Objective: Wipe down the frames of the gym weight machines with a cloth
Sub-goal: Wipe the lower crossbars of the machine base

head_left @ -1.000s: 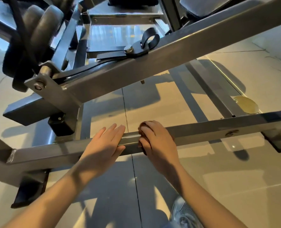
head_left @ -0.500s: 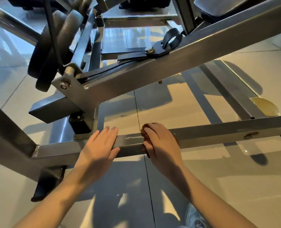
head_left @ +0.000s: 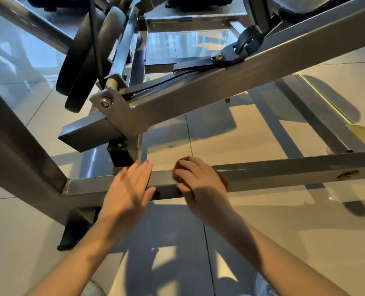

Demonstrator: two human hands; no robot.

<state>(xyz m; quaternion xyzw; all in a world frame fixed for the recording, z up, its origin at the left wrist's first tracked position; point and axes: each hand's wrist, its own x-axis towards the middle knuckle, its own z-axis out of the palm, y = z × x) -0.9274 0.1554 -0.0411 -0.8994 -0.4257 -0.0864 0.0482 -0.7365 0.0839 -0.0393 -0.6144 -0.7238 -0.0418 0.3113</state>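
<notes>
Right hand (head_left: 200, 184) fingers curled, grasping brown cloth (head_left: 178, 170) against grey horizontal frame bar (head_left: 284, 174) (cloth mostly hidden). Left hand (head_left: 128, 189) flat, fingers straight, resting on same bar just beside.

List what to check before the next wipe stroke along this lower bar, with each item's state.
1. cloth gripped under the right hand, on the lower bar: ok.
2. left hand resting flat on the bar: ok.
3. Bar rightward bare as far as the bolt: ok.
4. Leftward path free: not ok, the left hand lies in it.
5. Cloth clean enough: cannot tell, mostly hidden.
</notes>
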